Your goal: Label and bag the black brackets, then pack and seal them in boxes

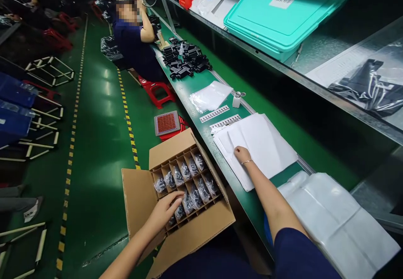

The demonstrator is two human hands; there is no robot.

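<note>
Carton (195, 228), lower centre, kept beside desk (185, 90), prob. for short reach. L hand (165, 211) laid on bagged parts (192, 167) in cells, fingers loose, nothing clamped. R hand (242, 155) pressed on white bag stack (267, 144); grip can't be told.

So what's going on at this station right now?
The left hand reaches into a cardboard box beside the line, fingers on the bagged dark parts that sit in its divider cells. Whether it grips one is unclear. The right hand rests fingertips-down on a stack of white sheets on the green belt. Farther up the belt, a co-worker sits by a pile of black parts.
</note>
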